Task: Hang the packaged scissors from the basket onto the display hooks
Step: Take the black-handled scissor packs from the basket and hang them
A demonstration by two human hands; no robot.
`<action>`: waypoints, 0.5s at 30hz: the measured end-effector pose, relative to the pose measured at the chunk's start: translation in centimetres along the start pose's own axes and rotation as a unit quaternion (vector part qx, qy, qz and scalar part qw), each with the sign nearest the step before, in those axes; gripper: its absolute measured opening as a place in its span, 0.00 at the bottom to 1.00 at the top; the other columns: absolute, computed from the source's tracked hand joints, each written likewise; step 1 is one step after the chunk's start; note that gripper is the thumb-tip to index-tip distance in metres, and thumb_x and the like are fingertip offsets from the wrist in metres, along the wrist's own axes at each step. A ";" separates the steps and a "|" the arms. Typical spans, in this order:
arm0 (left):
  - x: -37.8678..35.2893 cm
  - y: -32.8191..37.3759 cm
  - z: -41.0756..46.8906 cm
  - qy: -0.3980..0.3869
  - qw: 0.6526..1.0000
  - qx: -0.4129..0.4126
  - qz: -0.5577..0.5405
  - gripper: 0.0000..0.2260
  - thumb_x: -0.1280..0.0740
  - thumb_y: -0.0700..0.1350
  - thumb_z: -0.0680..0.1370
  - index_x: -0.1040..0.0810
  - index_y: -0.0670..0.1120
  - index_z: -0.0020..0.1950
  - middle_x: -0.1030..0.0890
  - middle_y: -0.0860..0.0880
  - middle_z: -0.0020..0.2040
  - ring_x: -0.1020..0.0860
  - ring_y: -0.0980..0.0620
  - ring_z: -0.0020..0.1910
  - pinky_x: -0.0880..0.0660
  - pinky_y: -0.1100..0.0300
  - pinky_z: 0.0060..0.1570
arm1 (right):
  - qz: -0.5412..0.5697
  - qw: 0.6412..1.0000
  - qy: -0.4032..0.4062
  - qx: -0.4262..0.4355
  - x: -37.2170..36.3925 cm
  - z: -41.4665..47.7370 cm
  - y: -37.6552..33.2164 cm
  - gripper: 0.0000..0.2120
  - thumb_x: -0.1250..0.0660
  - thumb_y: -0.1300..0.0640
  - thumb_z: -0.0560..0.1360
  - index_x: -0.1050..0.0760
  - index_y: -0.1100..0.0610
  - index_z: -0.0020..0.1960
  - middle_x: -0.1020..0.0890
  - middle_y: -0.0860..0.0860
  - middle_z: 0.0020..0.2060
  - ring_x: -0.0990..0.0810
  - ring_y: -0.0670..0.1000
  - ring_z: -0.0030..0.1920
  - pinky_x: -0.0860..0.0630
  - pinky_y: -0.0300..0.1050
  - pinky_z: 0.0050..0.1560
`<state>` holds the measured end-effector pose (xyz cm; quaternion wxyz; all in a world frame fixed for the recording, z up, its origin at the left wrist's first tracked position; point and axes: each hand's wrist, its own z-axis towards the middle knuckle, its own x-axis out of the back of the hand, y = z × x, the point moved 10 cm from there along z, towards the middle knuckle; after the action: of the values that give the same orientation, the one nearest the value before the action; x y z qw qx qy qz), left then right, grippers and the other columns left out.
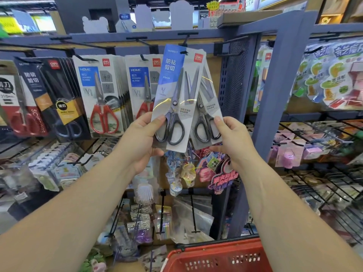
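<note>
Left hand (145,138): gripped the front pack (172,79) of scissors at its lower left edge.
Right hand (231,138): pinched the rear pack (208,107) at its lower right edge.
Pack tops: at the hook (185,41) under the rack's top rail; threading unclear.
Basket (216,258): below.
Risk: with the packs fanned, their holes were likely misaligned, so one could miss the hook and fall.

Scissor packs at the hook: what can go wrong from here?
1. The left hand and right hand pinch the front pack and rear pack only at their bottom ends, so the tops could swing off the hook.
2. The packs fan apart and the rear pack's hang hole is hidden, so one may miss the hook.
3. The front pack overlaps the red-handled pack beside it and could snag.
</note>
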<state>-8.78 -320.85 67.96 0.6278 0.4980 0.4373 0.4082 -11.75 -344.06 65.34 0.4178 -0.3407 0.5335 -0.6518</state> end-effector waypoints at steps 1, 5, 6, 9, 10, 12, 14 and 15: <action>0.1 -0.1 0.1 0.002 1.000 0.001 0.003 0.06 0.36 0.46 0.86 0.19 0.52 0.56 0.15 0.53 0.39 0.21 0.55 0.28 0.30 0.63 0.19 | 0.000 1.000 0.001 0.000 0.0 0.0 0.0 0.13 0.37 0.47 0.85 0.20 0.54 0.53 0.15 0.52 0.48 0.16 0.51 0.45 0.14 0.55 0.44; 0.3 -0.5 0.1 0.013 1.000 0.002 0.003 0.05 0.35 0.47 0.86 0.19 0.52 0.54 0.16 0.53 0.38 0.21 0.56 0.27 0.28 0.64 0.19 | -0.003 1.000 0.002 0.001 -0.3 0.0 0.2 0.12 0.37 0.47 0.85 0.19 0.53 0.52 0.15 0.49 0.46 0.16 0.50 0.45 0.14 0.57 0.46; 0.2 -0.7 0.2 0.014 1.000 0.003 0.001 0.05 0.35 0.47 0.86 0.19 0.52 0.54 0.15 0.53 0.39 0.20 0.55 0.28 0.27 0.63 0.20 | -0.005 1.000 0.002 -0.002 -0.4 0.1 0.3 0.12 0.36 0.47 0.85 0.19 0.53 0.52 0.15 0.49 0.47 0.15 0.51 0.46 0.14 0.58 0.46; -0.2 -2.0 0.8 0.024 1.000 0.007 0.017 0.06 0.35 0.49 0.86 0.19 0.52 0.56 0.14 0.49 0.45 0.16 0.52 0.35 0.21 0.60 0.26 | -0.039 0.999 0.017 0.001 -0.2 0.5 0.3 0.13 0.35 0.45 0.84 0.18 0.53 0.50 0.14 0.51 0.46 0.16 0.55 0.46 0.16 0.59 0.48; -0.2 -2.6 1.0 0.029 0.999 0.005 0.036 0.06 0.35 0.50 0.86 0.19 0.53 0.56 0.14 0.48 0.47 0.16 0.51 0.38 0.20 0.59 0.29 | -0.060 0.998 0.026 0.011 0.0 0.7 0.2 0.13 0.35 0.45 0.83 0.18 0.53 0.49 0.14 0.53 0.46 0.17 0.57 0.46 0.18 0.57 0.48; -0.5 -4.2 1.2 0.037 0.996 0.004 0.077 0.08 0.35 0.52 0.86 0.18 0.51 0.55 0.13 0.45 0.52 0.15 0.49 0.43 0.20 0.57 0.33 | -0.081 0.996 0.040 0.029 0.1 1.0 0.0 0.14 0.34 0.45 0.83 0.17 0.54 0.48 0.14 0.55 0.48 0.19 0.54 0.44 0.24 0.50 0.46; -1.0 -5.9 1.4 0.045 0.995 0.012 0.090 0.09 0.35 0.53 0.85 0.18 0.50 0.54 0.13 0.45 0.50 0.15 0.50 0.41 0.22 0.58 0.33 | -0.088 0.995 0.040 0.036 -0.2 1.5 0.2 0.15 0.34 0.46 0.83 0.18 0.56 0.48 0.15 0.55 0.45 0.23 0.49 0.42 0.29 0.48 0.44; -1.2 -6.5 1.6 0.056 0.994 0.014 0.091 0.09 0.35 0.53 0.85 0.19 0.50 0.53 0.13 0.46 0.48 0.15 0.51 0.39 0.23 0.58 0.32 | -0.095 0.994 0.035 0.033 -0.5 1.6 0.5 0.16 0.35 0.45 0.83 0.19 0.56 0.47 0.18 0.53 0.40 0.25 0.48 0.39 0.31 0.48 0.42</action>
<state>-7.04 -323.52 61.94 0.5558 0.5204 0.4305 0.4846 -9.98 -344.30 65.16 0.3462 -0.3531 0.4911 -0.7171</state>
